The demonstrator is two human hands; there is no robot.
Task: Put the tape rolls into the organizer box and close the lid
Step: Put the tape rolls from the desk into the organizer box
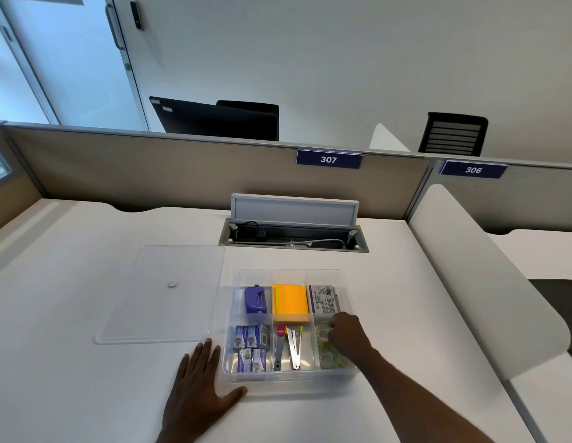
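Observation:
A clear plastic organizer box [347, 282] with several compartments sits open on the white desk. Clear tape rolls [326, 358] lie in its near right compartment. My right hand [345, 334] reaches into that compartment, fingers curled over a tape roll [323, 332] at its far end. My left hand [198, 388] lies flat on the desk with fingers spread, touching the box's near left corner. The clear lid [163, 292] lies flat on the desk to the left of the box.
The other compartments hold a purple hole punch [255, 298], orange sticky notes [289, 302], a labelled packet [324, 298], staple boxes [251, 346] and metal tools [288, 346]. An open cable tray [292, 238] is behind the box. A white divider [470, 266] borders the right.

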